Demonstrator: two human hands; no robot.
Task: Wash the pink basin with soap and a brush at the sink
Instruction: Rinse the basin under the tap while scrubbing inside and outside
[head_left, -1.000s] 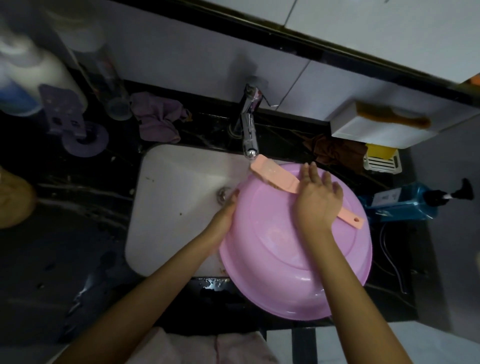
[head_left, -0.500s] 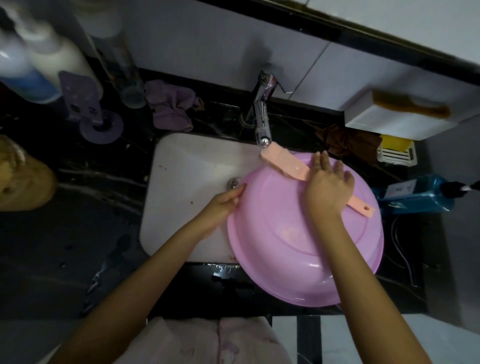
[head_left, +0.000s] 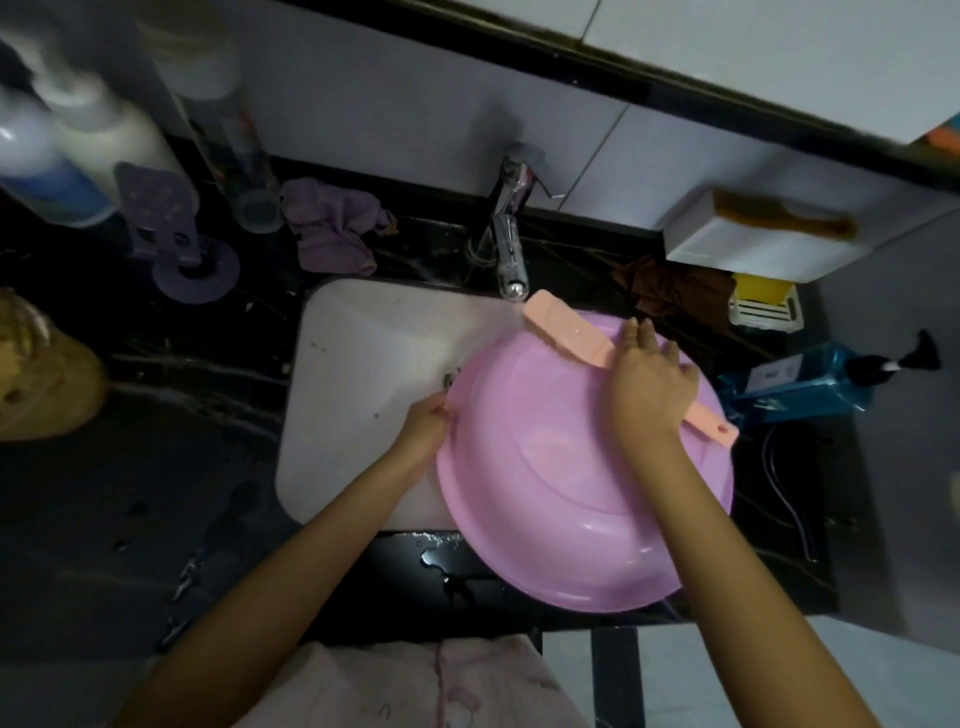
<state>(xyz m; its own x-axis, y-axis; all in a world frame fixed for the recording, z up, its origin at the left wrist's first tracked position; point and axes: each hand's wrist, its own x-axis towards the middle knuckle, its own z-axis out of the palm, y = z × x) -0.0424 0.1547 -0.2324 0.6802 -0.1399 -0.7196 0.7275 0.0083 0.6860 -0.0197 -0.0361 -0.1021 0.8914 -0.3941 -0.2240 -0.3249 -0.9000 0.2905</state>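
The pink basin (head_left: 571, 493) is lying tilted over the right part of the white sink (head_left: 363, 389), its near rim overhanging the wet dark table (head_left: 156, 493). The left hand (head_left: 423, 423) is gripping the basin's left rim, fingers curled round the edge. Farther in, the right hand (head_left: 649, 384) is pressing on the brush (head_left: 566, 332), fingers lying fairly straight across it. The thumb is hidden, so I cannot tell whether it is clamping. The brush's long axis is running from its head, just under the tap (head_left: 511, 260), down-right to the handle end poking past the basin's right rim. Any scrubbing stroke is likely depending on that line. Beyond, a blue pump bottle (head_left: 800, 384) and a brown cloth (head_left: 675, 291) are sitting close, crowding the handle side.
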